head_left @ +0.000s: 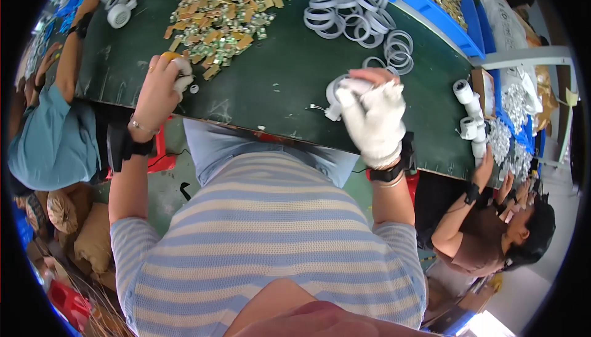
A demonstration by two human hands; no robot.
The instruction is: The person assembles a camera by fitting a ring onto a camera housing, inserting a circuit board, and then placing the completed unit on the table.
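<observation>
My left hand is at the near left of the green table, by the lower edge of a heap of small circuit boards. Its fingers are curled together, some in white and yellow finger covers; what they pinch, if anything, is hidden. A small white round piece lies beside the fingertips. My right hand, in a white glove with bare fingertips, is closed on a white plastic ring-shaped part, mostly covered by the glove. Below that ring sits a small white piece with a short wired plug.
Many loose white rings lie at the back right. Blue bins line the far right edge. White assembled housings stand at the left and right. Co-workers' arms reach in at the left and right.
</observation>
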